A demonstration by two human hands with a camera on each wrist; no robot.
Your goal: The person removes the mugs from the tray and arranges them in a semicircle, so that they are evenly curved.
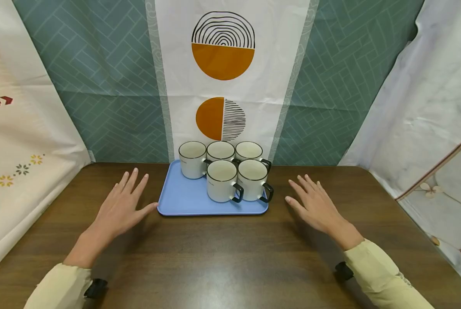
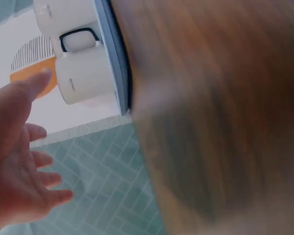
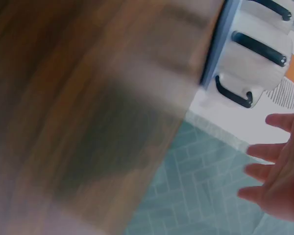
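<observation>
Five mugs (image 1: 230,171) at frame centre make the tray (image 1: 176,201) heavy and fragile, best gripped at both short edges by the spread-fingered left hand (image 1: 120,210) and right hand (image 1: 317,208).

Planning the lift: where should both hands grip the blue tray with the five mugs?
Probably the two short side edges of the blue tray, left hand from the left, right hand from the right. Both are open and flank it already. The white mugs crowd the back and right, so keep it level.
</observation>
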